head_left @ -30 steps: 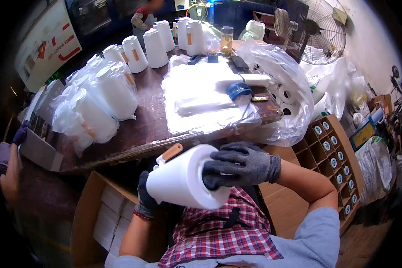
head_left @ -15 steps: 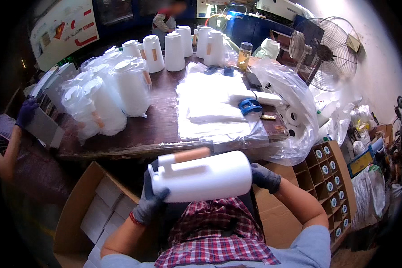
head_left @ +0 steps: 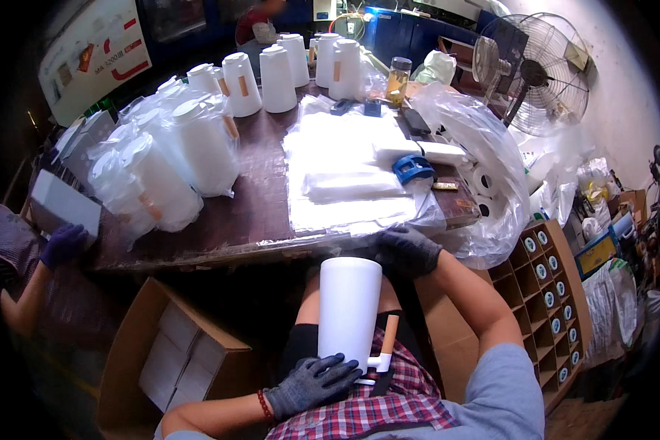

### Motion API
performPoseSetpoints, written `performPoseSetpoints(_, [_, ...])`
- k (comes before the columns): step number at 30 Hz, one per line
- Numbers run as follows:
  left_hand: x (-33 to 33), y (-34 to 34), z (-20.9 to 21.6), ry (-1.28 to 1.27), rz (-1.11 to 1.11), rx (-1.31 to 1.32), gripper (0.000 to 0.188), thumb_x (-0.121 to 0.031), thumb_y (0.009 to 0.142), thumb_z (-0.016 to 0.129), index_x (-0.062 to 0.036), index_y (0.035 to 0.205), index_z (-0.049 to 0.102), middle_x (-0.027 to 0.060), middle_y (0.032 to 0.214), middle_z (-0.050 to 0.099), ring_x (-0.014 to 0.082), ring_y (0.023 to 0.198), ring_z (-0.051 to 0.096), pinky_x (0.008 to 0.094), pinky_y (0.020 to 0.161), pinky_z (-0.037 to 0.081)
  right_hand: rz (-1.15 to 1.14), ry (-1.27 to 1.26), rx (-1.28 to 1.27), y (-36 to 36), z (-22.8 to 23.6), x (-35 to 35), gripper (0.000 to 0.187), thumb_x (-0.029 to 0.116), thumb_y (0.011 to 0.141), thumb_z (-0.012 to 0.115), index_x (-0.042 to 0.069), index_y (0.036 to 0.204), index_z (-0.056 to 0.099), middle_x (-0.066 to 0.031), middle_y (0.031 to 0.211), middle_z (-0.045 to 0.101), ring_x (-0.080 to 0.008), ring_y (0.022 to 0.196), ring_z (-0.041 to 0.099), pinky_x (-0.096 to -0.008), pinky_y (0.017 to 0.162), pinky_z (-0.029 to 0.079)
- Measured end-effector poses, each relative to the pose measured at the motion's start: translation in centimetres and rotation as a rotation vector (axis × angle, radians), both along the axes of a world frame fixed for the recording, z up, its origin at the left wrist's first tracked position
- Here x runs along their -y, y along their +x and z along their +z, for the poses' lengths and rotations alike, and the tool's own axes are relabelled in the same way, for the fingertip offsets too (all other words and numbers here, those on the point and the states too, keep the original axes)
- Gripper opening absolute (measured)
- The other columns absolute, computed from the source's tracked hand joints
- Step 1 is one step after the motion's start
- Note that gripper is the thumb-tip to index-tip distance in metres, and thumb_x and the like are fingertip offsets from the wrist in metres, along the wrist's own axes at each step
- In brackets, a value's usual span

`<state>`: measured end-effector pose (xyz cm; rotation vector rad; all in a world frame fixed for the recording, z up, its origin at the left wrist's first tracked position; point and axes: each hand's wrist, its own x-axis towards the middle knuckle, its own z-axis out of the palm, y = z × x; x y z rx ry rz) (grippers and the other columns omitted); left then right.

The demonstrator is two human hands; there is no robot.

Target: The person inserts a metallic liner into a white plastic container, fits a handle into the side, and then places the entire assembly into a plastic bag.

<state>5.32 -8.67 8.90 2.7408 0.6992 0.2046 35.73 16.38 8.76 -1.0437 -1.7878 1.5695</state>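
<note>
A white jug (head_left: 349,304) with a tan handle stands in my lap, its handle low on the right side and its broad plain end up. My gloved left hand (head_left: 314,385) lies across the jug's lower part with the fingers wrapped on it. Off to the right of the jug, my gloved right hand (head_left: 409,251) is at the table's front edge, beside the near edge of a stack of clear plastic bags (head_left: 345,202). Its fingers are dark and blurred, so what they hold, if anything, cannot be made out.
Bagged white jugs (head_left: 150,172) and several unbagged ones (head_left: 278,81) stand on the table (head_left: 264,154). A blue tape dispenser (head_left: 412,169) rests by the bags. Open cartons flank me, left (head_left: 136,334) and right (head_left: 521,293). A co-worker's purple-gloved hand (head_left: 64,244) holds a white box (head_left: 62,205).
The jug has turned from lying sideways to standing in my lap. My right hand has left its end and moved up to the table edge. The co-worker's box has shifted.
</note>
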Motion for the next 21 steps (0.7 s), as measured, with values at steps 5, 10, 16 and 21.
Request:
performPoseSetpoints(5, [-5.3, 0.2, 1.5, -0.371, 0.058, 0.545, 0.031, -0.023, 0.089, 0.067, -0.0114, 0.118, 0.064, 0.0124, 0.115, 0.067, 0.0285, 0.104, 0.065, 0.0420, 0.091, 0.054, -0.250, 0.135, -0.079, -1.8, 6.2, -6.6, 0.022, 0.021, 0.095, 0.062, 0.003, 0.107, 0.068, -0.0056, 0.097, 0.068, -0.0135, 0.089, 0.063, -0.0253, 0.080, 0.051])
performPoseSetpoints(10, [-13.9, 1.3, 5.4, -0.351, 0.456, 0.777, 0.037, -0.014, 0.087, 0.068, -0.0063, 0.123, 0.062, 0.0138, 0.114, 0.065, 0.0233, 0.099, 0.064, 0.0332, 0.088, 0.053, -0.385, 1.098, 0.822, -2.1, 0.6, -14.9, 0.041, 0.046, 0.086, 0.064, 0.009, 0.100, 0.069, -0.0099, 0.107, 0.067, -0.0301, 0.122, 0.053, -0.0447, 0.105, 0.035])
performPoseSetpoints(16, [-22.4, 1.6, 0.9, -1.018, 0.658, 1.256, 0.039, -0.017, 0.094, 0.064, -0.0029, 0.129, 0.056, 0.0141, 0.121, 0.062, 0.0212, 0.112, 0.059, 0.0329, 0.096, 0.051, -0.494, 0.579, 0.444, -2.8, -1.1, -16.7, 0.038, 0.041, 0.094, 0.057, 0.005, 0.096, 0.070, -0.0154, 0.097, 0.069, -0.0327, 0.095, 0.064, -0.0394, 0.084, 0.047])
performPoseSetpoints(21, [-26.2, 5.9, 0.8, -1.226, 0.621, 1.279, 0.051, -0.016, 0.091, 0.068, -0.0022, 0.135, 0.046, 0.0163, 0.116, 0.061, 0.0219, 0.107, 0.061, 0.0323, 0.089, 0.054, -0.271, 0.244, -0.041, -5.0, -0.3, -8.4, 0.036, 0.032, 0.097, 0.058, -0.003, 0.102, 0.068, -0.0099, 0.092, 0.071, -0.0125, 0.084, 0.061, -0.0279, 0.076, 0.049])
